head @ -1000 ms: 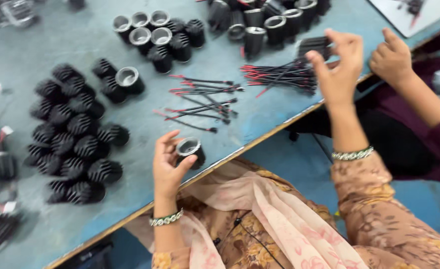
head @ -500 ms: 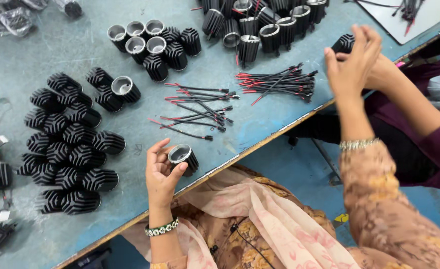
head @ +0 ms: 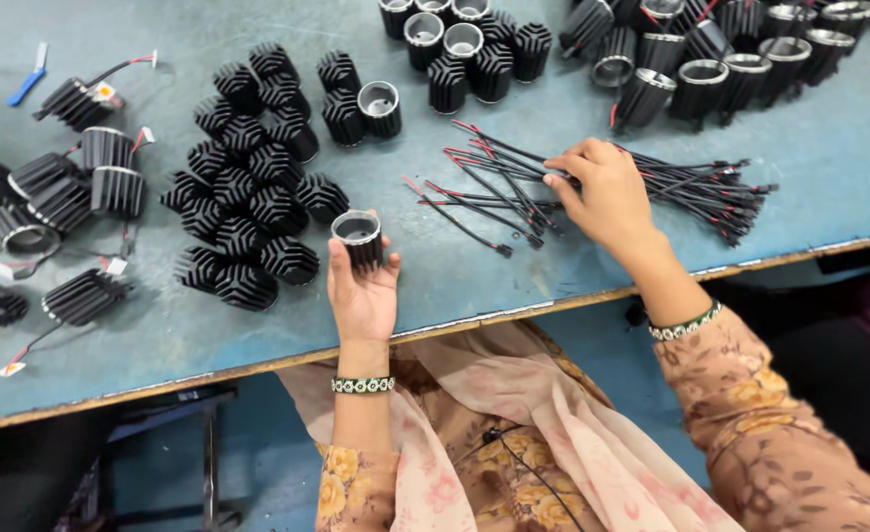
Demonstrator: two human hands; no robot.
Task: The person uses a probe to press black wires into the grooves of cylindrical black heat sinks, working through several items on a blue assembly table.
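Observation:
My left hand (head: 363, 296) holds a black finned cylinder with a silver rim (head: 358, 238), upright, over the blue table's near edge. My right hand (head: 604, 197) rests on a spread of thin black and red wires (head: 499, 192), its fingertips pinching at the strands near the bundle's middle. Whether a wire is gripped cannot be told. A denser bundle of the same wires (head: 706, 192) lies just right of that hand.
A cluster of black finned cylinders (head: 248, 207) stands left of my left hand. More cylinders, some silver-rimmed, line the far side (head: 474, 49) and far right (head: 711, 59). Wired units (head: 70, 197) lie at the left. The table edge (head: 514, 313) runs diagonally.
My right hand came down from the far right, where it was raised, onto the loose wires. My left hand stays shut on the cylinder. The view shifted right.

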